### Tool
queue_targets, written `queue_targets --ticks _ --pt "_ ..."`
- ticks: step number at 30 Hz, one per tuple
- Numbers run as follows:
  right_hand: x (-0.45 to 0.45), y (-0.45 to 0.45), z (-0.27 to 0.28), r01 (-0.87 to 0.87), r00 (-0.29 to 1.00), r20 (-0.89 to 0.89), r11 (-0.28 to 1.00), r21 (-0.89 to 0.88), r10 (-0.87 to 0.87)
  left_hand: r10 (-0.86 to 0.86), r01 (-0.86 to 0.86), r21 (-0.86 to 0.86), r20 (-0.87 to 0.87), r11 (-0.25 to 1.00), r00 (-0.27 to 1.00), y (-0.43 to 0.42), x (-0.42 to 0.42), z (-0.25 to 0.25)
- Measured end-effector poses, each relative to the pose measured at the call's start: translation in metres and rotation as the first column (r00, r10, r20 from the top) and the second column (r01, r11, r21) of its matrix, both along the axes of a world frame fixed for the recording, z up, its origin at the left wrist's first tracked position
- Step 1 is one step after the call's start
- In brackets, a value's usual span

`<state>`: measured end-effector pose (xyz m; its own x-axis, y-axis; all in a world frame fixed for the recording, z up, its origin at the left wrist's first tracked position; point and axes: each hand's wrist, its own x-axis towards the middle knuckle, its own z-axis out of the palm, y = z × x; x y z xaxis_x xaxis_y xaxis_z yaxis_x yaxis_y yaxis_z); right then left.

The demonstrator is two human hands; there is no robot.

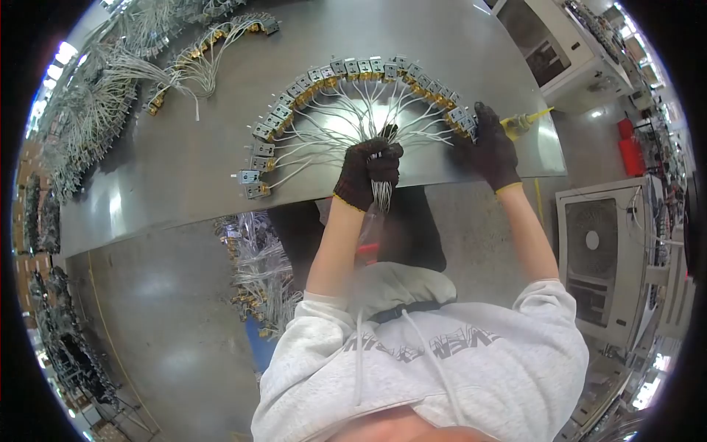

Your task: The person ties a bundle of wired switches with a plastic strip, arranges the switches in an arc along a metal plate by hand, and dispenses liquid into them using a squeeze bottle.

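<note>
My left hand [370, 171], in a dark glove, is closed around a bundle of thin white wires [381, 196] near the table's front edge. From this fist the wires fan out to an arc of small metal components [322, 76] with brass-coloured parts, lying on the metal table [184, 158]. My right hand [492, 147], also gloved, lies at the right end of the arc, thumb and fingers apart, touching or right beside the last components [462, 121]. Its palm side is hidden.
A yellow tool [520, 124] lies right of my right hand. More wired components [199, 55] and a large wire heap [92, 121] are at the table's left. Another bundle [265, 269] hangs below the front edge. Grey machine cabinets [595, 250] stand on the right.
</note>
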<state>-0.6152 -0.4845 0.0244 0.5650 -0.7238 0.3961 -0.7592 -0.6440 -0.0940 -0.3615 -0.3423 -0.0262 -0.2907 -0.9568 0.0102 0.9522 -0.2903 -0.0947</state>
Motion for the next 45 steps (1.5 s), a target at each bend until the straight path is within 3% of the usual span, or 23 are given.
queue_targets --ticks 3,5,7,8,11,12,14,17,18,19,22,24,28,31,33,34,36,39,41,43,45 --pt "0.028 0.008 0.002 -0.020 0.999 -0.028 0.993 -0.115 0.017 0.040 -0.040 -0.009 -0.007 0.999 0.999 -0.002 0.002 -0.005" --pt "0.050 0.001 -0.003 0.043 0.997 -0.067 0.998 -0.045 -0.046 -0.052 0.050 -0.052 -0.039 0.997 0.998 -0.004 0.005 -0.020" --pt "0.067 -0.005 0.012 0.254 0.962 -0.144 0.956 0.148 -0.233 -0.050 0.047 -0.055 -0.042 0.997 0.998 -0.001 0.002 -0.018" --pt "0.064 -0.015 0.011 0.267 0.954 -0.177 0.955 0.129 -0.243 -0.031 0.028 -0.084 -0.041 0.996 0.999 -0.004 0.003 -0.012" --pt "0.048 -0.043 0.004 0.167 0.977 -0.175 0.948 0.272 -0.122 -0.049 0.048 -0.007 -0.047 0.999 0.998 -0.003 0.003 0.001" --pt "0.040 -0.049 -0.004 0.174 0.976 -0.178 0.942 0.286 -0.126 -0.164 0.153 -0.103 -0.107 0.983 0.981 -0.004 0.006 -0.003" --pt "0.035 -0.069 -0.006 0.023 0.998 -0.067 0.956 0.294 -0.003 -0.153 0.147 -0.079 -0.085 0.986 0.984 -0.006 0.007 -0.001" --pt "0.042 -0.051 -0.001 0.141 0.980 -0.169 0.958 0.250 -0.101 -0.131 0.123 -0.093 -0.086 0.988 0.988 -0.008 0.005 -0.002" --pt "0.050 -0.044 0.010 0.215 0.964 -0.215 0.933 0.290 -0.155 -0.100 0.099 -0.015 -0.073 0.995 0.992 -0.007 0.005 -0.002" --pt "0.048 -0.044 0.006 0.203 0.965 -0.222 0.935 0.291 -0.140 -0.069 0.073 0.068 -0.062 0.995 0.996 -0.003 0.004 -0.002" --pt "0.049 -0.040 0.006 0.053 0.992 -0.127 0.981 0.187 -0.030 -0.074 0.074 -0.001 -0.005 0.997 0.997 -0.004 0.006 -0.004" --pt "0.052 -0.034 0.019 0.142 0.987 -0.120 0.928 0.344 -0.107 -0.048 0.047 0.031 0.024 0.998 0.999 -0.004 0.004 0.000" --pt "0.041 -0.035 0.006 0.086 0.986 -0.163 0.938 0.335 -0.032 -0.124 0.125 0.034 -0.032 0.992 0.992 -0.003 0.005 -0.007" --pt "0.048 -0.043 0.012 0.090 0.988 -0.147 0.957 0.274 -0.051 -0.078 0.077 0.029 0.041 0.997 0.996 -0.004 0.005 -0.005" --pt "0.064 -0.038 0.049 0.204 0.944 -0.325 0.874 0.441 -0.056 -0.075 0.074 0.037 0.028 0.997 0.997 -0.003 0.004 -0.004" --pt "0.066 -0.042 0.039 0.201 0.946 -0.320 0.872 0.447 -0.055 -0.069 0.068 0.009 0.037 0.998 0.997 -0.003 0.004 -0.004" --pt "0.076 -0.054 0.018 -0.049 0.992 -0.101 0.970 0.238 0.075 -0.076 0.075 0.036 0.029 0.997 0.997 -0.001 0.005 -0.001" --pt "0.083 -0.064 0.023 0.035 0.972 -0.228 0.928 0.371 0.054 -0.079 0.078 0.018 0.015 0.997 0.997 0.000 0.003 -0.001" --pt "0.080 -0.070 0.008 0.017 0.982 -0.179 0.927 0.374 0.054 -0.071 0.071 -0.028 0.008 0.997 0.997 -0.002 0.004 -0.004" --pt "0.079 -0.065 0.004 0.010 0.989 -0.144 0.980 0.200 0.020 -0.109 0.107 -0.025 -0.057 0.994 0.992 -0.003 0.004 -0.009" --pt "0.087 -0.046 0.019 0.087 0.969 -0.244 0.975 0.205 -0.035 -0.097 0.095 -0.024 -0.056 0.995 0.994 -0.004 0.003 -0.010"
